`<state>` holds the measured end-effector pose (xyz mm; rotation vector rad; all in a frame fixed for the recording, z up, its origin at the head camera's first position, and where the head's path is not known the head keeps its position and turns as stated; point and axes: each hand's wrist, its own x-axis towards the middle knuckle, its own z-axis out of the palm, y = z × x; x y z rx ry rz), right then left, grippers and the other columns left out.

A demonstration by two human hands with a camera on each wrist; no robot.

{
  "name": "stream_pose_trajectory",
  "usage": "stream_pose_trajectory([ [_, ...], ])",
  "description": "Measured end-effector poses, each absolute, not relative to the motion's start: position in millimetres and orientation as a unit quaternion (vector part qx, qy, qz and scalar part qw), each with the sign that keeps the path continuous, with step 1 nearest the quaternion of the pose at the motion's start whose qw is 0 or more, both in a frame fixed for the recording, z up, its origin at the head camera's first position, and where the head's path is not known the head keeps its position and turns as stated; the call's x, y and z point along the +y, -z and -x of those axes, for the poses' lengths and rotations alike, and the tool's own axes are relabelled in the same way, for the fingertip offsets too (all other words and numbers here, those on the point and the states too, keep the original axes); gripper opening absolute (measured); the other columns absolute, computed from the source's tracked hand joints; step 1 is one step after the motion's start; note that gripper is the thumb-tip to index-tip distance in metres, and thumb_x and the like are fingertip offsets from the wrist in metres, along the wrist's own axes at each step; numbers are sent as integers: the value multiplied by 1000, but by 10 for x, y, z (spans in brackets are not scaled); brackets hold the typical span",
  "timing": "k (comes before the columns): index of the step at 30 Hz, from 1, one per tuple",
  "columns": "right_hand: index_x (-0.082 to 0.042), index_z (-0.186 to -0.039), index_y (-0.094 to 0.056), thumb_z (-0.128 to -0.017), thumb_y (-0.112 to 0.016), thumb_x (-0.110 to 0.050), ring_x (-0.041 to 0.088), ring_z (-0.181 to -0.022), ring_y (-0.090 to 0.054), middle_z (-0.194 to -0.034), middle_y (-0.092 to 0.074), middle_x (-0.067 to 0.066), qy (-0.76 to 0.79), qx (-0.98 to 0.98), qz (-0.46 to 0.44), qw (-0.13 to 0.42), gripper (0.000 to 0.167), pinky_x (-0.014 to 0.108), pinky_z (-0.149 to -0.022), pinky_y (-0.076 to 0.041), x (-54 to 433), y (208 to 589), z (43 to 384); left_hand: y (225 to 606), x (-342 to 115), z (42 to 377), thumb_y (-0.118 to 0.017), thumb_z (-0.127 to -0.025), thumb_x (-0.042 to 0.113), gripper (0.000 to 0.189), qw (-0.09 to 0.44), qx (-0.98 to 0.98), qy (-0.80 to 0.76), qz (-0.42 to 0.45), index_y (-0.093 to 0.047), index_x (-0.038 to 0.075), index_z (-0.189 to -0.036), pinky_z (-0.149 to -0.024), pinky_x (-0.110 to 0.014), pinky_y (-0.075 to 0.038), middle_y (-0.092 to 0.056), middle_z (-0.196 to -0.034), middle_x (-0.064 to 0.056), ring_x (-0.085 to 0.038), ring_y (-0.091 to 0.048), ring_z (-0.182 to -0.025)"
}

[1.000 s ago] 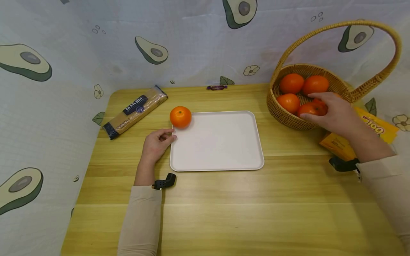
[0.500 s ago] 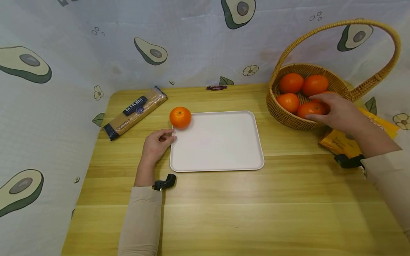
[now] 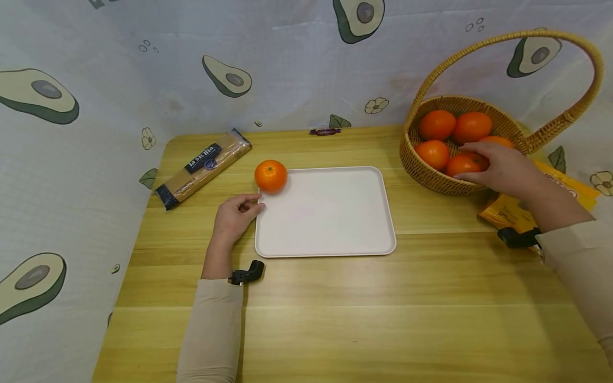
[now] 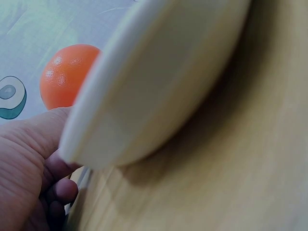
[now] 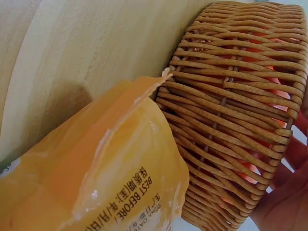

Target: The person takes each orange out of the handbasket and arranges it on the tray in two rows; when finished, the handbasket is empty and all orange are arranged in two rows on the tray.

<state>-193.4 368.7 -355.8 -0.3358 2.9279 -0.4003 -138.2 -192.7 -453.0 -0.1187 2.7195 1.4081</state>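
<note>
My left hand [image 3: 234,218] pinches the left rim of a white rectangular tray [image 3: 330,213]. In the left wrist view the tray edge [image 4: 103,91] lies between thumb and fingers. One orange [image 3: 271,176] sits at the tray's far left corner. At the right, my right hand [image 3: 510,167] reaches into a wicker basket [image 3: 426,178] and grips the front orange [image 3: 462,166], thumb on its near side, fingers on its far side. Several other oranges [image 3: 437,125] lie in the basket. The right wrist view shows mostly the basket's woven wall [image 5: 231,110], hiding most of that hand.
A yellow snack bag [image 3: 510,215] lies beside the basket, under the right forearm. The basket's tall handle [image 3: 507,37] arches over it. A pasta packet [image 3: 203,167] lies at the back left. A small purple-wrapped candy [image 3: 325,131] is at the table's back edge.
The right hand has shifted slightly at the front orange, and its wrist has moved a little to the right. The left hand, tray and orange on it stay in place.
</note>
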Motion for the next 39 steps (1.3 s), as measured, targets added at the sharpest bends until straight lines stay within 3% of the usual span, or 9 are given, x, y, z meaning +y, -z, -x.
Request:
stream_pose_trajectory([
  [15,4,-140,-52,-94,-74,-33,52,-118,-49,-137,-50,37,136,981,89,105,64,67,-97,-40,3686,3584,1942,4527,-1921,1383,-75,-93,28,32,42,885,-462,41,-76,14,-122,-82,-31,-50,-71,-104,-12,-26,-61,-94],
  [23,2,-137,-56,-92,-77,-33,50,-113,-52,-132,-54,35,125,984,102,78,60,64,-92,-43,3670,3566,1912,4533,-1919,1383,-75,-93,27,31,38,884,-465,41,-76,14,-122,-81,-31,-50,-71,-103,-13,-25,-61,-93],
  [29,1,-139,-55,-91,-77,-38,52,-118,-48,-135,-54,33,127,985,102,56,65,68,-96,-39,3688,3473,1871,4534,-1917,1380,-75,-93,27,31,38,884,-465,40,-76,14,-121,-81,-31,-50,-71,-102,-13,-26,-61,-92],
  [39,3,-141,-53,-88,-80,-35,52,-119,-47,-137,-54,34,128,984,124,-3,71,69,-91,-39,3604,3211,1826,4519,-1910,1379,-75,-94,28,32,43,886,-460,45,-75,15,-123,-81,-31,-49,-71,-104,-12,-26,-61,-94],
])
